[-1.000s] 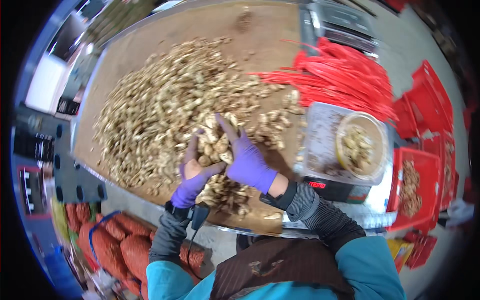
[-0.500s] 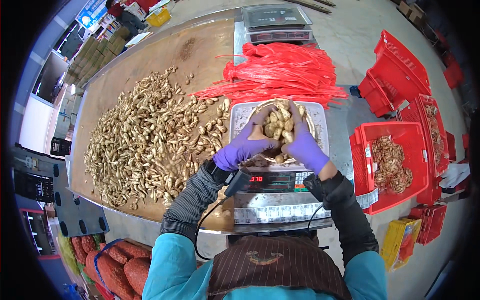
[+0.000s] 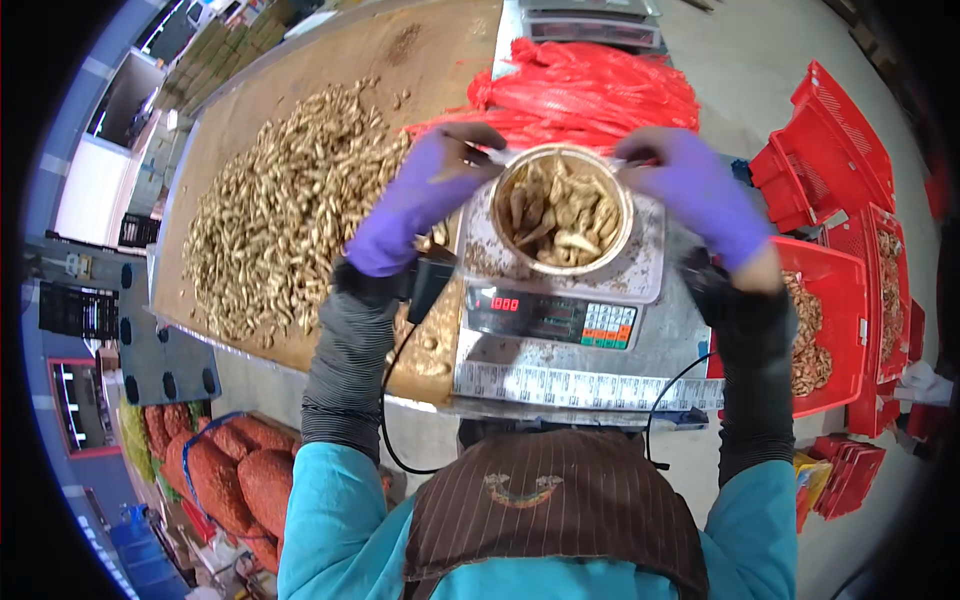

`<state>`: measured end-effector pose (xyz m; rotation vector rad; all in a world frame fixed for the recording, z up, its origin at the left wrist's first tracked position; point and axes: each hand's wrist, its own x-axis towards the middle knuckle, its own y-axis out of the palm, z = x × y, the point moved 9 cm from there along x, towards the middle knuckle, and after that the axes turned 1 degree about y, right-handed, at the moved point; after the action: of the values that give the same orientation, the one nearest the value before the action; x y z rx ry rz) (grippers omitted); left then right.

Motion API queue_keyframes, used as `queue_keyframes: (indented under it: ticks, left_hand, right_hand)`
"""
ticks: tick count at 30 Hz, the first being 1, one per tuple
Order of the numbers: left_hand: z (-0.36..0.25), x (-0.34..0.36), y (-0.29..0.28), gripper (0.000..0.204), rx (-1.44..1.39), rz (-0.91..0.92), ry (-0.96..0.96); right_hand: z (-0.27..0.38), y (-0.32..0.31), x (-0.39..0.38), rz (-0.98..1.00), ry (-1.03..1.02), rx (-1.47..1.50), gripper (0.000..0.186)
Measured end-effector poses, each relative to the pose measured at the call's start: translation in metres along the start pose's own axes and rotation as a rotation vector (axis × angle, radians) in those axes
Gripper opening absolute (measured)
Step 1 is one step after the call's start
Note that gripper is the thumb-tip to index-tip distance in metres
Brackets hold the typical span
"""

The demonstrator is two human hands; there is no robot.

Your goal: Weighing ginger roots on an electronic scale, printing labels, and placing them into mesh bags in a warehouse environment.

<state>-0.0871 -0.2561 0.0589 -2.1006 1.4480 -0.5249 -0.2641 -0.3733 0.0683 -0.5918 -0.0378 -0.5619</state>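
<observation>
A round pale-rimmed tub (image 3: 628,218) full of brown, knobbly, root-like pieces (image 3: 572,210) is over the pan of a digital scale (image 3: 648,262); I cannot tell if its base touches the pan. On its left side my left hand (image 3: 430,185), in a purple glove with bare fingertips, pinches at the rim. Across from it, my right hand (image 3: 695,185), gloved alike, closes at the opposite side of the rim. The fingertips are partly blurred. Red digits glow on the scale's panel (image 3: 550,315).
A large heap of the same pieces (image 3: 290,210) covers the table's left part. Red mesh bags (image 3: 590,95) lie behind the scale, with a second scale (image 3: 590,25) beyond. Red crates (image 3: 835,330) stand at right; filled red sacks (image 3: 225,475) lie lower left.
My hands have come off the pieces and moved apart to the tub's two sides. The pieces now sit within the tub, and the scale's reading has changed. The view has shifted slightly.
</observation>
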Motion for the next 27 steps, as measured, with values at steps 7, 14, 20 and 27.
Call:
queue_keyframes:
  ticks: [7, 14, 20, 27]
  left_hand:
    - [0.078, -0.139, -0.06, 0.028, -0.054, -0.225, -0.285]
    - [0.068, -0.159, 0.102, 0.024, -0.228, 0.484, -0.34]
    - [-0.02, -0.114, 0.275, 0.034, -0.201, 0.887, 0.023]
    - [-0.103, -0.069, 0.389, 0.042, -0.423, 0.592, 0.025]
  right_hand:
    - [-0.192, -0.119, -0.279, -0.445, 0.798, -0.162, 0.034]
    - [-0.287, 0.031, -0.525, -0.461, 1.626, 0.616, 0.104]
    - [-0.324, 0.005, -0.466, -0.593, 0.861, 0.443, 0.038]
    - [-0.186, -0.034, -0.375, -0.738, 0.832, 0.667, 0.021]
